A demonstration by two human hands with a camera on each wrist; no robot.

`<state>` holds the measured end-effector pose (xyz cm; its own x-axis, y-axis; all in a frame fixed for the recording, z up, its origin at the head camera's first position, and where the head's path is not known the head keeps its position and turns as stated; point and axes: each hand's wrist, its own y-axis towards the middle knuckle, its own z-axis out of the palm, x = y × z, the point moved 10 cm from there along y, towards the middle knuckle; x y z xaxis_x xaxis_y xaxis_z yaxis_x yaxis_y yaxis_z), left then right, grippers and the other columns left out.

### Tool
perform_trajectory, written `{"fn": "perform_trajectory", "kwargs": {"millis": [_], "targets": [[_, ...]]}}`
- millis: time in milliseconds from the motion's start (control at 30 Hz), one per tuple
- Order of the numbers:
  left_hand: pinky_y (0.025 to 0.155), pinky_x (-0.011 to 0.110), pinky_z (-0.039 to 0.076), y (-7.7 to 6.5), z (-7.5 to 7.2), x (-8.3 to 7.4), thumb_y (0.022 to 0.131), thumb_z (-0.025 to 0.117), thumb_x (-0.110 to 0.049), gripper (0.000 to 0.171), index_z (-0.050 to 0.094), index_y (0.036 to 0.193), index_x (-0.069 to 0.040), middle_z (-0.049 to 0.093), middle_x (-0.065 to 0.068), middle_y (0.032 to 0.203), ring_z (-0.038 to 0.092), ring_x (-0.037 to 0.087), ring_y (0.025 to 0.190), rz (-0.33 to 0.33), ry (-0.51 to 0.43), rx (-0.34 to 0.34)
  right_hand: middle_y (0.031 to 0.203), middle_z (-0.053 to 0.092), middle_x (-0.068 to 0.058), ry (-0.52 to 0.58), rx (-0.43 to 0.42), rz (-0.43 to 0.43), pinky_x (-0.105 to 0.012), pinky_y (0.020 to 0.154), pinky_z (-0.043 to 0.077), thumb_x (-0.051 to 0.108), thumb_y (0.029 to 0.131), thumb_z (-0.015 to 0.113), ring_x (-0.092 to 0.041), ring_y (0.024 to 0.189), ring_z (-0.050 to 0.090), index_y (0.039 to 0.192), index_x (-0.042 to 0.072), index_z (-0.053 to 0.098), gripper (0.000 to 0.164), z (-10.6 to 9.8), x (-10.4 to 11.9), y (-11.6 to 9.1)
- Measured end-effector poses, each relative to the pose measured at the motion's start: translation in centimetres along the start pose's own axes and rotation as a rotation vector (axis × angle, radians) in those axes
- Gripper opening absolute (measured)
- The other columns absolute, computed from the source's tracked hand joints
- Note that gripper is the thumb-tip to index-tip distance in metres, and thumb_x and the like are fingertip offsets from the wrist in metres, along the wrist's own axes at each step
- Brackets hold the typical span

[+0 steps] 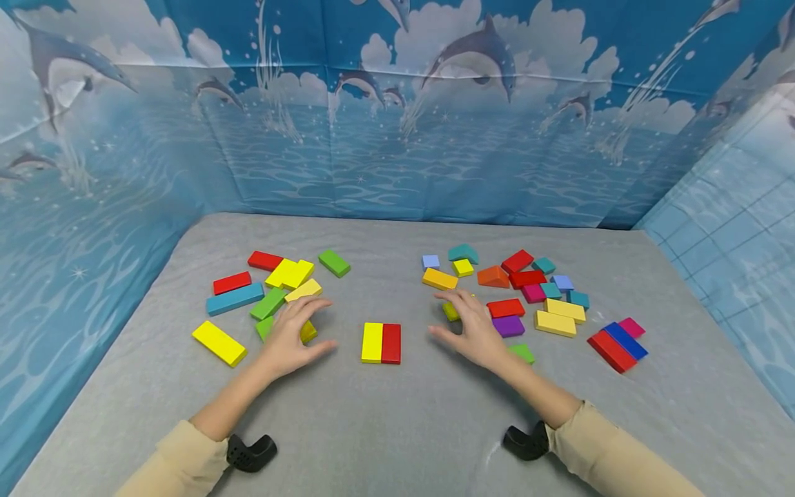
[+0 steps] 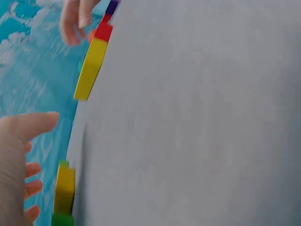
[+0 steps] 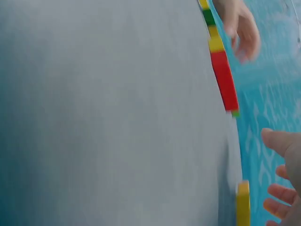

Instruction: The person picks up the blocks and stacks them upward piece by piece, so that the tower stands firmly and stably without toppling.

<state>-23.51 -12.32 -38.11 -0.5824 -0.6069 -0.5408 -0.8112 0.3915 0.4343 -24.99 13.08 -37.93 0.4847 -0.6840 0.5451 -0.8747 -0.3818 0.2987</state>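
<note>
In the head view a yellow block (image 1: 372,342) and a red block (image 1: 391,344) lie side by side, long edges together, between the two hands. My left hand (image 1: 293,337) is over the left group of blocks, thumb and fingers spread, holding nothing. It partly hides a dark yellow block (image 1: 308,332) and a green block (image 1: 264,327). On the other side my right hand (image 1: 470,328) is spread in the same way beside a purple block (image 1: 508,326), also holding nothing. Another dark yellow block (image 1: 450,311) shows partly behind its fingers.
To the left lie a blue block (image 1: 234,299), a long yellow block (image 1: 219,343) and several more. Among the right group are pale yellow blocks (image 1: 555,324), an orange wedge (image 1: 493,277) and a red block (image 1: 611,351) against a blue one. A dolphin-print curtain (image 1: 397,159) surrounds the grey table (image 1: 397,428).
</note>
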Motion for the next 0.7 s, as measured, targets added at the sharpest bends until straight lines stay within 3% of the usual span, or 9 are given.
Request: {"fn": "perform_trajectory", "kwargs": {"millis": [133,300,467,700], "targets": [[0.093,0.053,0.031,-1.0,-1.1,1.4,0.07,0.078,-0.025,0.06,0.054,0.121,-0.006,0.05,0.012,0.123,0.044,0.028,0.113,-0.047,0.09,-0.025,0.121,0.05,-0.013,-0.071,-0.057,0.033,-0.052,0.09,0.034,0.025,0.075,0.076,-0.029,0.112,0.045,0.124,0.007,0.052,0.058,-1.6,-2.0,-0.4],[0.091,0.053,0.032,-1.9,-1.7,2.6,0.068,0.079,-0.026,0.058,0.057,0.118,-0.007,0.051,0.013,0.116,0.045,0.03,0.108,-0.061,0.205,-0.06,0.119,0.05,-0.016,-0.166,-0.066,0.056,-0.054,0.09,0.032,0.028,0.073,0.077,-0.031,0.11,0.044,0.118,0.008,0.058,0.053,-2.0,-3.3,-0.7],[0.088,0.051,0.034,-2.1,-1.8,3.4,0.068,0.079,-0.028,0.058,0.058,0.118,-0.007,0.051,0.013,0.114,0.045,0.03,0.104,-0.088,0.25,-0.069,0.114,0.051,-0.015,-0.224,-0.066,0.07,-0.051,0.086,0.033,0.033,0.072,0.077,-0.03,0.105,0.045,0.112,0.011,0.062,0.048,-1.8,-3.8,-0.7],[0.081,0.045,0.036,-2.2,-1.9,3.4,0.069,0.078,-0.031,0.053,0.061,0.113,-0.007,0.052,0.011,0.102,0.046,0.026,0.091,-0.098,0.274,-0.081,0.111,0.052,-0.014,-0.199,-0.076,0.052,-0.048,0.081,0.037,0.027,0.072,0.078,-0.029,0.101,0.048,0.108,0.011,0.063,0.042,-1.5,-4.0,-0.4]]}}
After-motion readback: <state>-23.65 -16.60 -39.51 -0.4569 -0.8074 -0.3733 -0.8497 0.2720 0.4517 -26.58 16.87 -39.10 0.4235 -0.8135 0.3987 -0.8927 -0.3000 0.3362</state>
